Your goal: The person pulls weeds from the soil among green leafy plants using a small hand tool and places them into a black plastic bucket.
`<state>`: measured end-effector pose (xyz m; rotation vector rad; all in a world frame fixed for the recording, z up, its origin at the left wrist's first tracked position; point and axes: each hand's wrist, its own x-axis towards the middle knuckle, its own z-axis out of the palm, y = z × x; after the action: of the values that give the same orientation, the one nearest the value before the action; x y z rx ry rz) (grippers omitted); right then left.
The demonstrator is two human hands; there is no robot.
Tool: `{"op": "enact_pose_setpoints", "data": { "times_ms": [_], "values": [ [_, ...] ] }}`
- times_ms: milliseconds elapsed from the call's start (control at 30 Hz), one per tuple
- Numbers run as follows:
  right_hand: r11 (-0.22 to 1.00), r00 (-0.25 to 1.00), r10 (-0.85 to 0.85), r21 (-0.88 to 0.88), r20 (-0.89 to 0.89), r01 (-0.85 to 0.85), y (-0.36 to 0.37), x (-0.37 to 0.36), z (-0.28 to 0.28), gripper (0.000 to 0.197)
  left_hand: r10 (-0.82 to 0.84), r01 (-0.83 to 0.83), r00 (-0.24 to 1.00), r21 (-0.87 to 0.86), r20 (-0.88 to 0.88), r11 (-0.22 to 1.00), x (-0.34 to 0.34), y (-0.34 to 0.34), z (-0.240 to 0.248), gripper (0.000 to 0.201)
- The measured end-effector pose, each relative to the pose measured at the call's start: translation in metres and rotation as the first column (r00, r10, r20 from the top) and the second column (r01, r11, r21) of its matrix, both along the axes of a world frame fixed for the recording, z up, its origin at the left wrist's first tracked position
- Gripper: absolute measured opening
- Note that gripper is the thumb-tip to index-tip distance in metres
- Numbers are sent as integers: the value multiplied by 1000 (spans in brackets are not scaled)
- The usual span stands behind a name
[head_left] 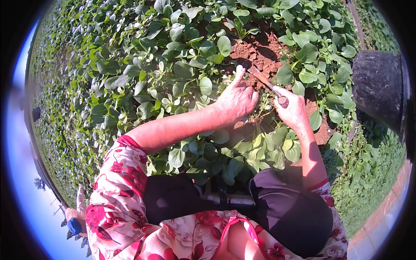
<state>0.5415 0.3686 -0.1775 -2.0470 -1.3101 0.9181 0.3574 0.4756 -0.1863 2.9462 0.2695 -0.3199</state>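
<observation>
My left hand (237, 100) is over the leafy greens, its fingers curled and one digit stretched toward bare soil. That digit has a white tip (240, 69), perhaps a wrapping. What the curled fingers hold, if anything, is hidden. In my right hand (291, 108) is a narrow-bladed hand tool (274, 89) with a metal shaft and round handle end. Its brownish blade points up and left into reddish soil (255, 54). Small-leaved weeds (262, 106) lie between the hands. Broad-leaved green plants (206, 86) crowd around both.
A black bucket (377, 89) lies tilted at the right. Larger leaves (277, 141) grow just before my knees (290, 195). Dense greens spread far left, where another person (76, 220) is partly visible. A paved strip (381, 216) runs along the lower right.
</observation>
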Motion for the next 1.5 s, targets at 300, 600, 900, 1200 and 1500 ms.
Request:
{"op": "enact_pose_setpoints", "data": {
  "times_ms": [300,600,900,1200,1500],
  "values": [
    [876,854,479,-58,200,-478,25,-55,19,32,347,-360,930,-110,-124,926,-72,-7,5,41],
    [932,866,312,52,391,-360,52,-69,7,35,452,-440,890,147,-64,886,-66,46,-14,20],
    [990,984,133,37,116,-138,28,-69,19,40,456,-438,858,127,-237,890,-78,46,-15,21],
    [958,935,279,-131,219,-255,84,-92,30,23,465,-412,812,217,-354,885,-40,92,-21,22],
    [995,994,84,-57,63,-81,84,-108,0,25,442,-394,871,233,-214,889,-51,96,-32,28]
  ]
}}
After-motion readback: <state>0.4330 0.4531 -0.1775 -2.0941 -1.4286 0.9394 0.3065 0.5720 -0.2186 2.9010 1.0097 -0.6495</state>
